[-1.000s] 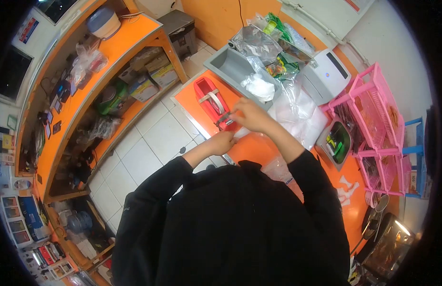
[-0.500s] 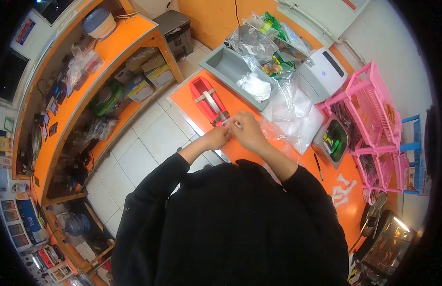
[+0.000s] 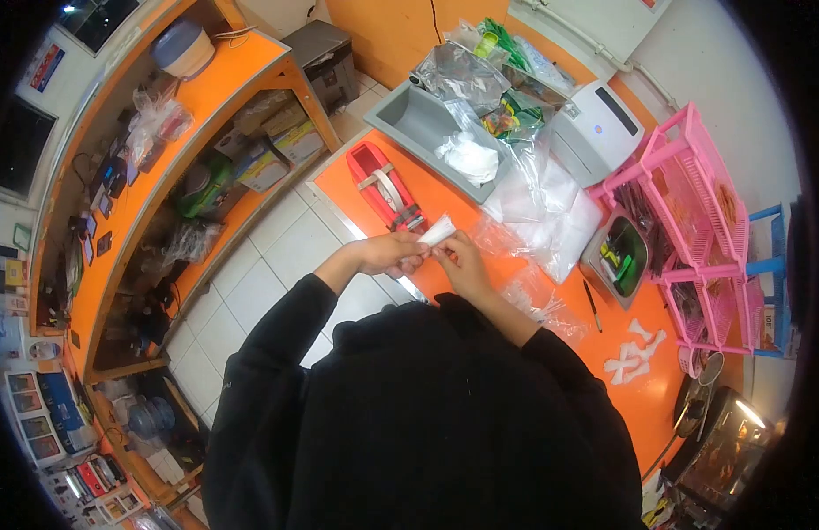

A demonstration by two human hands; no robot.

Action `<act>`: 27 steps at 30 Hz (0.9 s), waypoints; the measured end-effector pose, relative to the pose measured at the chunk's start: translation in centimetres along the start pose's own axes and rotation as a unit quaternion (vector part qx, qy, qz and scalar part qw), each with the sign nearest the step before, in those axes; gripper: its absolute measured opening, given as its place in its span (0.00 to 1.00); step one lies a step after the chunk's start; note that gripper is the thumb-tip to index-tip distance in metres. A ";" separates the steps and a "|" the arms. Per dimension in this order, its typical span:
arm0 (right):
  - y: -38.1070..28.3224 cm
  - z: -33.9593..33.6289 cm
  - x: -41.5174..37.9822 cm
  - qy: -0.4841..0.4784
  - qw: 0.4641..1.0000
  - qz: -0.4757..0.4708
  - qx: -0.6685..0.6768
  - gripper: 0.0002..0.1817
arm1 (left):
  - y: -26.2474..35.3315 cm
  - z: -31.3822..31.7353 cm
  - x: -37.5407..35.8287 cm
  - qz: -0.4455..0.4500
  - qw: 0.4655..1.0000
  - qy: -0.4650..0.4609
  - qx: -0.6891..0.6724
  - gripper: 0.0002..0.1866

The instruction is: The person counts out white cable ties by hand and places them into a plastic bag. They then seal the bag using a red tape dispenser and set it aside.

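Right now my work sits on the orange counter (image 3: 480, 291), with the grey bin (image 3: 418, 119) of bags at its far end, the white label printer (image 3: 595, 132) beside that, the pink rack (image 3: 692, 203) along the right, and a spread of clear plastic bags (image 3: 551, 208) lying between the bin and me. Nearer, the red tape dispenser (image 3: 387, 190) stands at the counter's left edge, just beyond my knuckles. As I judge it, I am at the sealing step: both hands have come together over a small white rolled packet (image 3: 436, 231), which I hold up just above the counter edge, close to the dispenser's cutter end. My left hand (image 3: 387, 254) is curled around the packet's lower end, fingers closed on it; my right hand (image 3: 458, 258) pinches it from the other side, thumb and fingertips pressed to the wrap. Whether a strip of tape is already on it I cannot tell. The next move, I reckon, calls for keeping the roll tight with one hand while the other smooths the wrap down flat
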State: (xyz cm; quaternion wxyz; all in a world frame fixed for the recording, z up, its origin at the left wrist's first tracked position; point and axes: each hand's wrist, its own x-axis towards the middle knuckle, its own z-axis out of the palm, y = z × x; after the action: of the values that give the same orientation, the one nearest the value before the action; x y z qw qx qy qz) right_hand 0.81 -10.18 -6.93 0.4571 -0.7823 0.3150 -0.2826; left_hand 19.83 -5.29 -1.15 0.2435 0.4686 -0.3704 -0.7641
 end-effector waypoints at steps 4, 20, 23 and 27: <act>2.1 2.2 0.3 0.075 0.997 -0.006 0.023 0.03 | 0.1 0.1 0.1 -0.037 0.998 -0.005 -0.045 0.10; 1.0 1.7 1.1 -0.043 0.890 0.194 0.411 0.07 | -2.9 -2.4 1.7 -0.032 0.987 -0.100 -0.123 0.13; 3.6 1.3 1.3 -0.129 0.825 0.225 0.503 0.08 | -1.5 -0.7 0.4 -0.019 0.999 -0.009 -0.024 0.12; 0.0 0.3 2.1 -0.153 0.767 0.316 0.538 0.09 | -2.1 0.2 1.2 0.010 0.987 0.101 0.122 0.12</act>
State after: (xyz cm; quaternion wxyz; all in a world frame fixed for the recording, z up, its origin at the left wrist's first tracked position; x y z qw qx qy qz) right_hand 2.35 -11.65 -6.76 0.9086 -0.2978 0.2662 -0.1219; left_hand 19.05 -4.81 -3.43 0.2286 0.5656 -0.4388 -0.6597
